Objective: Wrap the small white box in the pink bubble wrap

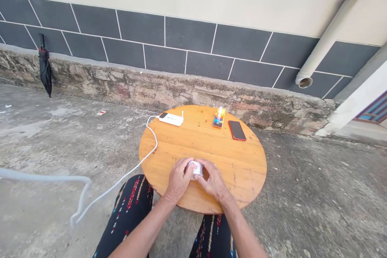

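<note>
A small white object (196,167), box-like with a faint reddish mark on top, is at the near part of the round wooden table (169,149). My left hand (180,178) is closed on its left side, thumb against it. From the right, my right hand (213,179) grips the same object with thumb and fingers curved round it. Its underside and sides are partly hidden by my fingers.
Farther back on the table are a white power strip (171,119) with a white cable (153,131), an orange tape dispenser (219,117) and a red-edged phone (237,130). A black umbrella (45,68) leans against the wall.
</note>
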`<state>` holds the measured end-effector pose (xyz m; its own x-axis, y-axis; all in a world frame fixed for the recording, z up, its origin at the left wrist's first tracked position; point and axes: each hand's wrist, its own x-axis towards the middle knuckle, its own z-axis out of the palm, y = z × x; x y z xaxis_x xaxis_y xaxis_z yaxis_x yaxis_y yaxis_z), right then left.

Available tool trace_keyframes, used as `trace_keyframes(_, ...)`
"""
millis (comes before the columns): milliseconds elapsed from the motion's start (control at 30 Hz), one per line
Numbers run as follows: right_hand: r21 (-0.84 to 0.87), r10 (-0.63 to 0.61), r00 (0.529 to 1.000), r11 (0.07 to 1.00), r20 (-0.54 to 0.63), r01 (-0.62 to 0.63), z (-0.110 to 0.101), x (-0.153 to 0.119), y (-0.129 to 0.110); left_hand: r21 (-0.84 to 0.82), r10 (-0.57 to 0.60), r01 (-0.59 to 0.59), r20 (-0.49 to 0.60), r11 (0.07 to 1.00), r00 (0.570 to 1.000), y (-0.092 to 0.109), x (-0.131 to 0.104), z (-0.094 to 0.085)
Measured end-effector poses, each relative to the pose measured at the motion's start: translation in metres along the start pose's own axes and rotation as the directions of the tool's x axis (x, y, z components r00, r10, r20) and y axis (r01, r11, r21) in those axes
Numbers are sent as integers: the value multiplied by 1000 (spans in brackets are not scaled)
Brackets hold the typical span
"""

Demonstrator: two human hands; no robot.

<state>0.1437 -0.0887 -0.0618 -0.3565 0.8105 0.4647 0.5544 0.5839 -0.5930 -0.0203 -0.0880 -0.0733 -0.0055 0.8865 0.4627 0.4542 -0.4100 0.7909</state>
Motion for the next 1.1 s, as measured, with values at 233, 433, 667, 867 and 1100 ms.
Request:
trace_keyframes(233, -53, 38, 999, 998, 0, -38, 0, -2, 1, -87, -58, 58, 2, 995, 998, 3, -1, -1)
trace_keyframes(433, -17, 72, 997, 997, 0, -72, 0, -3, 5, -199, -149, 132, -77, 971, 986, -1, -5, -5)
trace_keyframes(667, 34, 119, 989, 992, 83, -123, -3, -1, 6, -288, -249, 204, -132, 936, 959, -7, -4, -6)
trace_keyframes(867, 24, 131, 988, 991, 84, -133, -2, 0, 5, -321, -282, 253, -46, 913, 958, -3, -14, -16)
trace_keyframes(1100, 32, 120, 993, 992, -1, -120, 4, 1, 15, -170, -154, 156, 28, 973, 988, 4, -9, -5)
